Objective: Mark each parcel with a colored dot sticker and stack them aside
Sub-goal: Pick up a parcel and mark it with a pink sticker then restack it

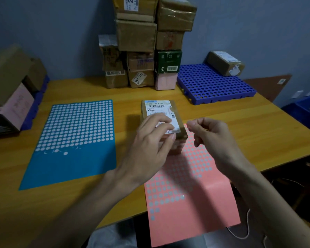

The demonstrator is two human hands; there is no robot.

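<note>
Parcel: the small brown taped cardboard parcel with a white shipping label stands at the centre of the frame on the yellow wooden table, its near end resting over the top edge of the pink sticker sheet. Its long axis runs away from you, toward the top of the frame.

Left hand: your left hand lies on the parcel's near end, fingers curled together over the label, pressing or steadying; whether a dot is under them cannot be told.

Right hand: your right hand hovers just right of the parcel, thumb and forefinger pinched together, clear of the box; whether a sticker is held cannot be told.

Key relation: the parcel lies left and slightly up-frame of the right hand; the left hand is nearer, already touching.

Sticker sheets: the pink sheet is lower centre; the blue sticker sheet with white dots is centre left.

Surroundings: a tall stack of brown cardboard boxes stands upper centre; a blue perforated plastic pallet bearing one brown box lies upper right, likely the stacking place.
</note>
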